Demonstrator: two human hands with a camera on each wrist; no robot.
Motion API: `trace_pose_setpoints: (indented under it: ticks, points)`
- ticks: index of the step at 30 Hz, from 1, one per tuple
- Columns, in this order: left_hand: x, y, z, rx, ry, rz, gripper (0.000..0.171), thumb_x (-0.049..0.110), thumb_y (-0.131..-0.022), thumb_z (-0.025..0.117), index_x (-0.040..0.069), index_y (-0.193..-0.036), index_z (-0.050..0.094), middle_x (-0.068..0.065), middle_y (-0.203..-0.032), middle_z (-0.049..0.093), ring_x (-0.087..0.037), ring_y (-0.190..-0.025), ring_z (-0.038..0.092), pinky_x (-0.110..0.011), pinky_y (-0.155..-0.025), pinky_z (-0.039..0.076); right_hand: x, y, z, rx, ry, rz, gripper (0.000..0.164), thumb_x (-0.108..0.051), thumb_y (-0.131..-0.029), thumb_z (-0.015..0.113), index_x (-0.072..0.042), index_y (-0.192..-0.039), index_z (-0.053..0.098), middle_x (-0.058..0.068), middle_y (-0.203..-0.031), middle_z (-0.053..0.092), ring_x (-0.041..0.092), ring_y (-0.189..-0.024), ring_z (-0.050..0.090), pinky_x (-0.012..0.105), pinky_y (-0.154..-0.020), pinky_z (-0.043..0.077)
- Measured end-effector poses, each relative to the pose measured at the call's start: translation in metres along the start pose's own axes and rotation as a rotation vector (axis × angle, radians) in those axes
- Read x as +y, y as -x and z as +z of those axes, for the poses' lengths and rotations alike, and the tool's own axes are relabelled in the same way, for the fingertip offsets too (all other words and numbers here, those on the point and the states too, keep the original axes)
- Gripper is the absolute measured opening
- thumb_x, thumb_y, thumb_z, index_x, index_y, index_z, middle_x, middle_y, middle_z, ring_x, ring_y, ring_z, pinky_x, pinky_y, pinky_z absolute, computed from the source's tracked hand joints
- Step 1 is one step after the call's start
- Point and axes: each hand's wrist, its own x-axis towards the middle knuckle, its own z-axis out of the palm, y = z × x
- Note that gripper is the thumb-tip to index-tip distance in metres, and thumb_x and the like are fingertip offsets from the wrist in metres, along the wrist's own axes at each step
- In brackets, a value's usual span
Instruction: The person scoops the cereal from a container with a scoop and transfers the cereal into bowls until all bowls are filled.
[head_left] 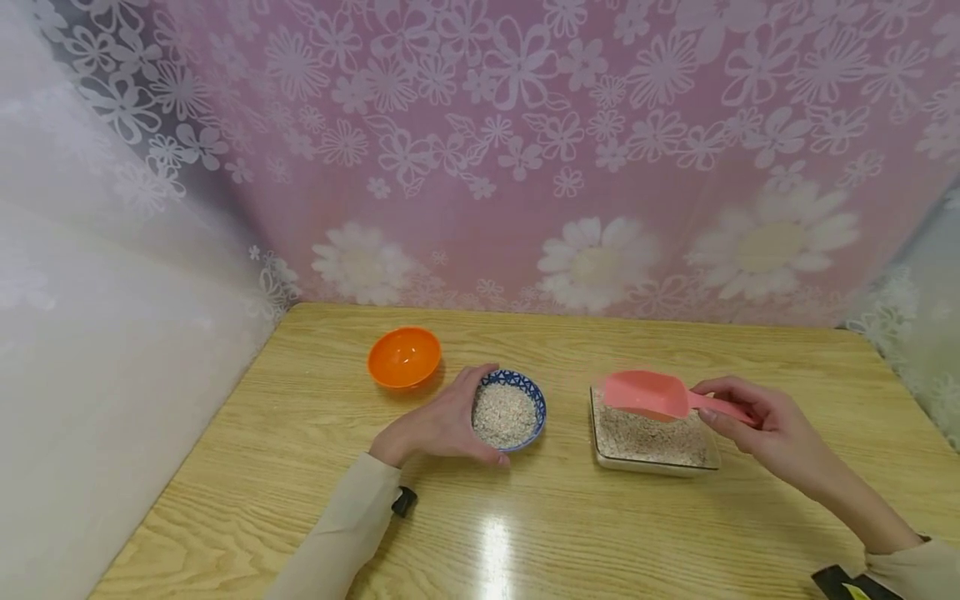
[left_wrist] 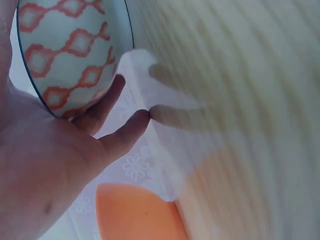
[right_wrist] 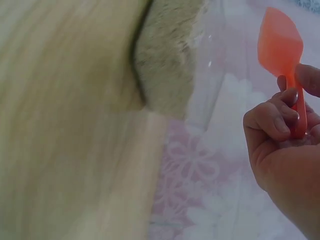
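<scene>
My left hand point(head_left: 448, 419) holds a small patterned bowl point(head_left: 534, 398) by its left side, thumb at the near rim and fingers round the far side. The bowl has a blue pattern inside its rim; the left wrist view shows red-orange figures on its outer wall point(left_wrist: 75, 50). Pale oat-like flakes point(head_left: 504, 415) fill much of it. My right hand point(head_left: 776, 429) grips the handle of a pink scoop point(head_left: 648, 393), fingers curled round it in the right wrist view. The scoop hangs over a rectangular container point(head_left: 652, 467) of similar flakes point(head_left: 648, 437).
An orange bowl point(head_left: 405, 360) stands behind and left of the patterned bowl, with nothing in it. The wooden table point(head_left: 570, 533) meets a flowered pink curtain point(head_left: 487, 208) at the back and a pale curtain point(head_left: 112, 333) on the left.
</scene>
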Motion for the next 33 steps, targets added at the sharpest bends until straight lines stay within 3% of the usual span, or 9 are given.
trace_pose_setpoints:
  ticks: [6,12,25,29,33]
  points:
    - [0.002,-0.004,0.002,0.063,0.0,0.01,0.125,0.049,-0.062,0.093,0.016,-0.16,0.024,-0.006,-0.151,0.043,-0.022,-0.129,0.052,-0.046,-0.111,0.047,0.019,0.018,-0.006,-0.019,0.003,0.067,0.025,0.002,-0.101,0.058,-0.004,-0.125,0.062,0.001,-0.06,0.042,0.021,-0.047,0.032,0.031,-0.042,0.032]
    - [0.004,-0.015,0.002,0.113,0.038,-0.002,0.122,0.049,-0.061,0.092,0.018,-0.16,0.026,-0.006,-0.152,0.042,-0.024,-0.131,0.052,-0.05,-0.109,0.048,0.028,0.023,-0.007,-0.011,-0.012,0.067,0.025,0.003,-0.101,0.058,-0.002,-0.125,0.061,0.003,-0.06,0.037,0.023,-0.047,0.03,0.032,-0.041,0.03]
    - [0.008,-0.078,-0.015,0.303,0.071,-0.043,0.119,0.04,-0.068,0.094,0.017,-0.162,0.024,-0.011,-0.156,0.038,-0.033,-0.136,0.05,-0.055,-0.11,0.047,0.034,0.025,-0.008,-0.029,-0.022,0.088,0.026,0.001,-0.102,0.058,-0.003,-0.127,0.061,0.003,-0.059,0.041,0.023,-0.045,0.028,0.032,-0.04,0.031]
    - [0.004,-0.093,-0.017,0.315,0.053,-0.058,0.12,0.041,-0.068,0.093,0.018,-0.162,0.023,-0.012,-0.16,0.034,-0.035,-0.139,0.047,-0.058,-0.111,0.046,0.035,0.026,-0.008,-0.042,-0.027,0.096,0.025,0.001,-0.102,0.058,-0.003,-0.127,0.061,0.002,-0.063,0.049,0.023,-0.045,0.027,0.032,-0.04,0.031]
    - [0.003,-0.1,-0.02,0.282,0.031,-0.055,0.121,0.04,-0.067,0.094,0.018,-0.162,0.023,-0.013,-0.161,0.031,-0.036,-0.14,0.046,-0.059,-0.111,0.045,0.035,0.026,-0.009,-0.053,-0.037,0.104,0.025,0.0,-0.102,0.057,-0.003,-0.127,0.06,0.002,-0.064,0.048,0.023,-0.046,0.028,0.033,-0.041,0.032]
